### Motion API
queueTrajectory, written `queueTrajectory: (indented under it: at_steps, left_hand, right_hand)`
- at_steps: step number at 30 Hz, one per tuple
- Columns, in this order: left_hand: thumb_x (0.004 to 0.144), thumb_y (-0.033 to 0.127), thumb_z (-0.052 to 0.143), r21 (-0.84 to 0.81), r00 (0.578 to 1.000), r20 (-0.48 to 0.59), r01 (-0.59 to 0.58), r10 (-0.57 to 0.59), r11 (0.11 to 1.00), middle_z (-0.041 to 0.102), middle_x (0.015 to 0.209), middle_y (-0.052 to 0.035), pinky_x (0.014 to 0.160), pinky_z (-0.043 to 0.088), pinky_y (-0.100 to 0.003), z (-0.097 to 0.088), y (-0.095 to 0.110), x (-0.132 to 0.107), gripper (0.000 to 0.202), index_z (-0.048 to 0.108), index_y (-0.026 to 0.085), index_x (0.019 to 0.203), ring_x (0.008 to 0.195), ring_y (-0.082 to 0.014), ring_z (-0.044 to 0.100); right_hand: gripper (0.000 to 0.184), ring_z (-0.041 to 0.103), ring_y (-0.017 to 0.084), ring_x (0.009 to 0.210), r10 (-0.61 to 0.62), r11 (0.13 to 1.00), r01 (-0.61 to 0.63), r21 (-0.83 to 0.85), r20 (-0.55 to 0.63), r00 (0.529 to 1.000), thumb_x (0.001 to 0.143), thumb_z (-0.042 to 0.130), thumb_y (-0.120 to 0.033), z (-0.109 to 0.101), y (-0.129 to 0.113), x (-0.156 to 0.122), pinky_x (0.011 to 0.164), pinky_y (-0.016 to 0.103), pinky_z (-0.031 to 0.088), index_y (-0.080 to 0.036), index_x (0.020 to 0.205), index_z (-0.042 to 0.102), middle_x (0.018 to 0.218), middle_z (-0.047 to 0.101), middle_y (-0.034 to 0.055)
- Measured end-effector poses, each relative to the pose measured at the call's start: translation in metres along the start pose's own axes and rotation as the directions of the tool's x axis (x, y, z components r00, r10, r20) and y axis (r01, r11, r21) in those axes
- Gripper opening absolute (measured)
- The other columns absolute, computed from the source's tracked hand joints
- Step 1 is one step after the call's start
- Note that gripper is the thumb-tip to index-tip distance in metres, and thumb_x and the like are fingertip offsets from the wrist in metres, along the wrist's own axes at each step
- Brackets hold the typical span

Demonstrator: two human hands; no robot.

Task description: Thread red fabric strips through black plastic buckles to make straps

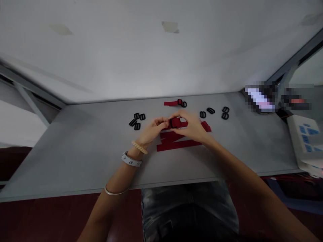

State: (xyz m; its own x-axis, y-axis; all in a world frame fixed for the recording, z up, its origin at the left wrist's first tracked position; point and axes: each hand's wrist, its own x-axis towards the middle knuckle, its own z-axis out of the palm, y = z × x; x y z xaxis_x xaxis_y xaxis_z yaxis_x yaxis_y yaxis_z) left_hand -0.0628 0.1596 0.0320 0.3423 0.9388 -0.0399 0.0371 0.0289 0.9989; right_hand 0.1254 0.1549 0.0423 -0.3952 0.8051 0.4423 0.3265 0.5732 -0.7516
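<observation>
My left hand [151, 130] pinches the end of a red webbing strap just left of a black slider buckle [172, 123]. From the other side, my right hand [193, 127] holds that buckle between thumb and fingers. The red strap [177, 122] passes through the buckle and runs on under my right hand. Beneath both hands lie several cut red straps [176, 145], partly covered. Beyond them rests another red strap [171, 103] with a black slider and ring [182, 103] at its right end.
Several black sliders [137, 126] lie left of my hands. To the right are several black rings [225, 115] and loops. A phone-like object [261, 99], partly blurred, sits at the back right, and a white box [305, 139] stands at the right edge. A pale wall [141, 60] rises behind the grey table [83, 151].
</observation>
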Motion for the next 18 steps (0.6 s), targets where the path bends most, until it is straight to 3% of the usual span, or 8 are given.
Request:
queueTrajectory:
  at_steps: [7,14,18]
  left_hand:
    - [0.075,0.024,0.060,0.025,1.000,-0.018,-0.010,0.010,1.000,0.061,0.070,0.0010,0.074,0.043,-0.029,-0.0010,0.0018,-0.0009,0.009,0.061,0.018,0.068,0.068,-0.0128,0.054]
    - [0.080,0.034,0.063,0.010,0.995,0.103,-0.005,0.004,1.000,0.063,0.076,-0.0001,0.077,0.043,-0.029,-0.0087,-0.0004,-0.0021,0.017,0.066,0.018,0.075,0.073,-0.0136,0.055]
    - [0.078,0.032,0.066,-0.029,0.997,0.078,-0.012,0.014,1.000,0.062,0.074,0.0003,0.074,0.042,-0.029,-0.0081,-0.0022,-0.0014,0.016,0.064,0.018,0.073,0.071,-0.0130,0.053]
  right_hand:
    - [0.026,0.064,0.024,0.100,0.005,1.000,-0.006,-0.025,-0.012,1.000,0.076,0.074,-0.021,0.0025,0.0017,-0.0004,0.096,0.043,0.047,-0.025,0.100,0.064,0.105,0.071,0.0043]
    - [0.027,0.062,0.023,0.102,-0.038,0.999,0.038,0.019,0.021,0.999,0.077,0.077,-0.029,0.0029,0.0034,-0.0005,0.094,0.041,0.048,-0.024,0.101,0.065,0.105,0.068,0.0044]
    - [0.029,0.062,0.024,0.102,-0.010,0.999,0.009,0.037,0.029,1.000,0.075,0.079,-0.030,0.0021,0.0039,-0.0002,0.096,0.043,0.047,-0.026,0.101,0.066,0.105,0.069,0.0037]
